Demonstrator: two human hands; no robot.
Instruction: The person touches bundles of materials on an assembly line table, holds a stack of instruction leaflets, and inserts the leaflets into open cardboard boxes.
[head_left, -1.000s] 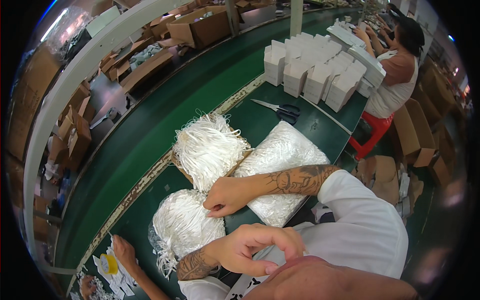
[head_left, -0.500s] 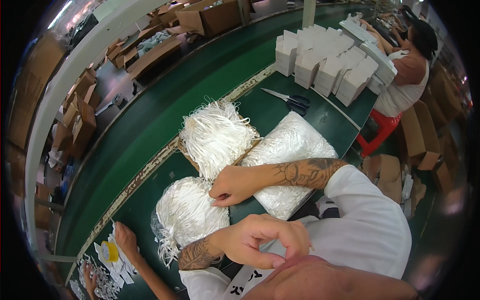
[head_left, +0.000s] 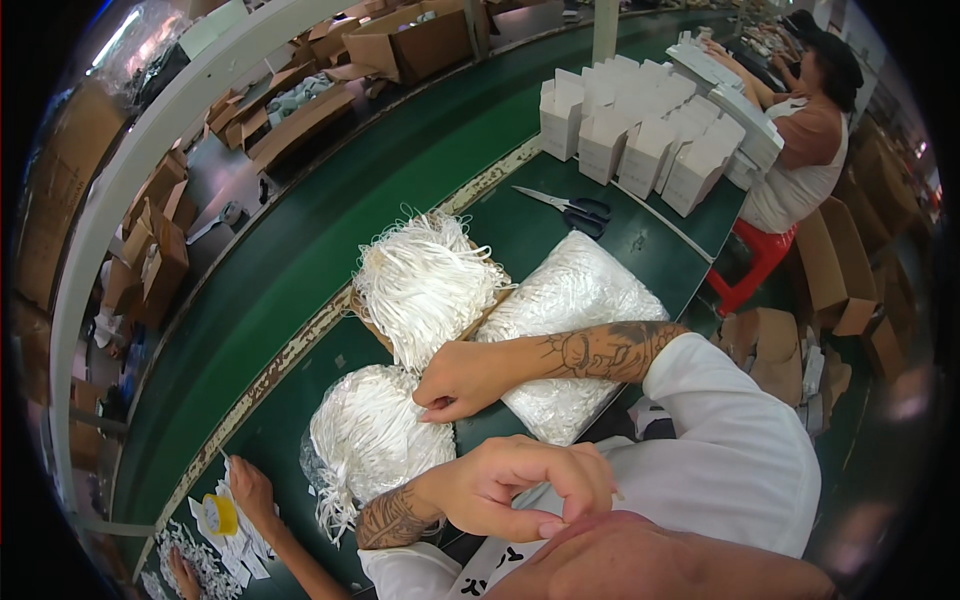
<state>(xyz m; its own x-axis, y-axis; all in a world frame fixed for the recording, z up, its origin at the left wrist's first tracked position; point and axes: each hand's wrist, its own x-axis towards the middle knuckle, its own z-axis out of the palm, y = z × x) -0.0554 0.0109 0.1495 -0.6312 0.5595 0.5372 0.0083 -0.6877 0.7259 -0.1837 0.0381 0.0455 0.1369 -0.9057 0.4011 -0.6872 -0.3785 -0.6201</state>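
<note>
My right hand (head_left: 463, 382) is closed, its fingertips curled together at the edge of a bundle of white cords (head_left: 375, 425) in a clear plastic bag. Whether a cord is pinched there is hard to see. Closer to me, my left hand (head_left: 535, 488) is raised near my mouth with thumb and fingers pinched together; anything between them is too small to make out. Beyond the right hand, a second heap of looped white cords (head_left: 430, 285) lies in a shallow cardboard box. A filled clear bag (head_left: 580, 290) of white items rests under my right forearm.
Scissors (head_left: 565, 208) with dark handles lie on the green table, near several white boxes (head_left: 655, 130). At lower left, a co-worker's hand (head_left: 250, 488) is beside a yellow tape roll (head_left: 220, 514) and white strips. A green conveyor (head_left: 290, 260) runs behind; another person sits at right.
The view has shifted slightly, moving the table items a little. Both my hands keep nearly the same pose. At lower left, the co-worker's other hand has moved lower among the small white pieces.
</note>
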